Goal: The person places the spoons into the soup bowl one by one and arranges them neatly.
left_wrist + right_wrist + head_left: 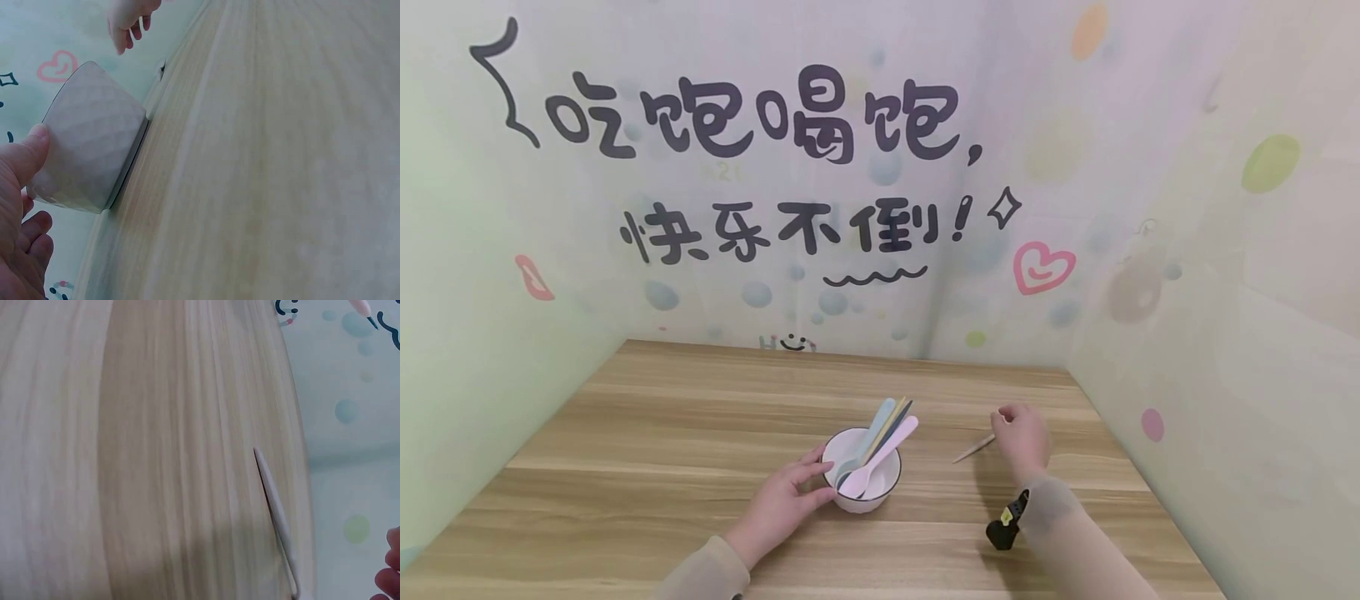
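Observation:
In the head view, a white bowl (891, 483) with a dark rim stands on the wooden table. It holds a light blue spoon (880, 421), a pink spoon (891, 446), a dark-handled utensil (901, 419) and a thin yellow one. My left hand (782, 500) grips the bowl's left side, thumb and fingers at its rim; the left wrist view shows the thumb (34, 147) on the faceted outer wall. Right of the bowl, my right hand (1021, 435) hovers with bent fingers over a slim beige utensil (275, 503), which lies on the table, its far end hidden.
The wood-grain table (625, 467) meets a printed back wall (970, 317) and pale side walls (1210, 350). A black device (1006, 525) is strapped at my right wrist.

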The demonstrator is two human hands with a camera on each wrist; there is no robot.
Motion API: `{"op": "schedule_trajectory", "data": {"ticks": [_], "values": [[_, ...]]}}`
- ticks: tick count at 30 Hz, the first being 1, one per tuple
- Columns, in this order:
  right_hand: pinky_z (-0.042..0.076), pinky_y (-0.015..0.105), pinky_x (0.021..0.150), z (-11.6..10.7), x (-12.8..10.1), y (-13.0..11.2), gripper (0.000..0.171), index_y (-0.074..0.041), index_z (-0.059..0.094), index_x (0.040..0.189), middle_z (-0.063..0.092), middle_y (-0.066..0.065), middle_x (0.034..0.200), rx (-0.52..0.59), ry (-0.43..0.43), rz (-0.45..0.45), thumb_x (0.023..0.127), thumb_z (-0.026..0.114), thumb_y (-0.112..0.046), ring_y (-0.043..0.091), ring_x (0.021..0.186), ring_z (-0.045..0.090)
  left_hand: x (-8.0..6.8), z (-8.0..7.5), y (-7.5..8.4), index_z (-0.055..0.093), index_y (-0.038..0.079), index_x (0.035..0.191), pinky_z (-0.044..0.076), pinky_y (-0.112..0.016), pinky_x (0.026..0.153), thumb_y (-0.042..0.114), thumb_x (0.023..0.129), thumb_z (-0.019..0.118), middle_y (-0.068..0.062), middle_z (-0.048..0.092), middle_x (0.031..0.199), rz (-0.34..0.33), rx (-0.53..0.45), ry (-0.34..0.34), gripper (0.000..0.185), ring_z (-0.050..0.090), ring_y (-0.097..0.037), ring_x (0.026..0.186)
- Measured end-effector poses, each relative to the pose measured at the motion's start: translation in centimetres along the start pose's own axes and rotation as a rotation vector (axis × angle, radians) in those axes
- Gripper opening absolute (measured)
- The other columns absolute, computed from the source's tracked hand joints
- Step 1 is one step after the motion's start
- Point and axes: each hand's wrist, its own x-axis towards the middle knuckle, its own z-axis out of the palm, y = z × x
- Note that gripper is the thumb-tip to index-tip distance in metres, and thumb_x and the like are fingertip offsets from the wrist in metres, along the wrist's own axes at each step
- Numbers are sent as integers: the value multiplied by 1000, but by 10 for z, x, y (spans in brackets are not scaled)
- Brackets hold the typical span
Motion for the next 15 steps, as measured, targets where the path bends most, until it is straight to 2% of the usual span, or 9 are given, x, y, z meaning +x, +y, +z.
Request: {"op": "schedule_trajectory", "data": {"ticks": [7, 15], "values": [[38, 57, 93, 12, -5, 0, 41, 0, 60, 124, 58, 21, 123, 66, 13, 179, 94, 53, -27, 40, 114, 51, 0, 0, 0, 69, 5, 116, 33, -52, 108, 26, 81, 77, -10, 48, 144, 18, 8, -4, 42, 43, -34, 132], [37, 59, 89, 30, -11, 4, 42, -5, 60, 124, 60, 19, 118, 89, 108, 279, 88, 58, -26, 41, 109, 50, 0, 0, 1, 69, 6, 116, 33, -50, 109, 25, 81, 78, -8, 49, 143, 2, 5, 0, 41, 43, -32, 132]]}}
